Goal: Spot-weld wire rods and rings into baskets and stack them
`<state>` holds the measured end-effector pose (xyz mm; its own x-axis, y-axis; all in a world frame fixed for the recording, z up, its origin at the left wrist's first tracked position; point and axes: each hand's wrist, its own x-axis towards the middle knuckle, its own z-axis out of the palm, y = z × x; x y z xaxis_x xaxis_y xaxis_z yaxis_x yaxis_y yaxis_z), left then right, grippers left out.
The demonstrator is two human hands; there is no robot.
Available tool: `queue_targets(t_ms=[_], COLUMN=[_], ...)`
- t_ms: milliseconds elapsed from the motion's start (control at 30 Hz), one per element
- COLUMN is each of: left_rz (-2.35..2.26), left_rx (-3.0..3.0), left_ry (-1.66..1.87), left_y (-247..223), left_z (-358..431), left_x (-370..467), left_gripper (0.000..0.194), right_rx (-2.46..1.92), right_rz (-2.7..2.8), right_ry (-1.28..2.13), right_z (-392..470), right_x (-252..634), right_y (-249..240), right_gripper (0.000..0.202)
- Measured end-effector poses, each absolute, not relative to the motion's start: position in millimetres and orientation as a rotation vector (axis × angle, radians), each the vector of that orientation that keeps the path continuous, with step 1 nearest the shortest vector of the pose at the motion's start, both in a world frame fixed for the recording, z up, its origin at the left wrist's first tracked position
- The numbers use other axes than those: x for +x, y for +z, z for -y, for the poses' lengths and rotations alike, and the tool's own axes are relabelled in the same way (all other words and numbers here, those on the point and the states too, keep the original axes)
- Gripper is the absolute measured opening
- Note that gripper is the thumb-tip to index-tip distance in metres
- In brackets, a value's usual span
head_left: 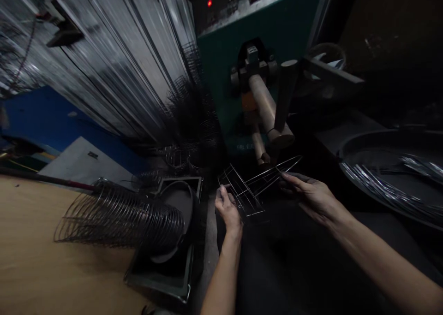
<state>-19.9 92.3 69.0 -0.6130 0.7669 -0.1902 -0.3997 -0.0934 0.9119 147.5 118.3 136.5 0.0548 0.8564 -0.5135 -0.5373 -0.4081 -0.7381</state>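
My left hand is closed on the near left side of a small wire rack made of thin, shiny rods. My right hand pinches a narrow bent wire piece that stretches between the rack and my fingertips. I cannot tell whether this piece is joined to the rack or only touching it. Just beyond my hands, two round metal electrode arms, an upper arm and a lower arm, stick out from a green machine. The rack is below and in front of their ends.
A long coil of wire rings hangs at the left above a green crate with a dark round pan. On the right, a large round tray holds many shiny wires. A red lamp glows on the machine.
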Motion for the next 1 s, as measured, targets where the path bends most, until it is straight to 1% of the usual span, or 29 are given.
queue_targets(t_ms=[267,567,867,1000], left_rz=[-1.326,-1.322,-1.341,-1.362], left_rx=[0.424,0.388,0.347,0.326], left_ry=[1.806,1.801,1.748,1.794], left_y=[71.1,70.6,90.5,89.4], left_z=[-94.7,-99.8,-95.7,-96.3], left_x=[-21.6,-24.3,-25.7,-22.4], left_gripper=[0.045,0.048,0.049,0.048], right_rx=[-1.247,-1.277,-1.228,-1.243], right_rz=[0.362,0.362,0.356,0.332], right_ry=[1.561,1.536,1.557,1.559], right_z=[-119.1,-124.8,-125.3,-114.8], right_x=[143.2,136.8,135.2,146.9], right_y=[140.0,140.7,145.2,139.6], right_gripper=[0.002,0.005,0.01,0.004])
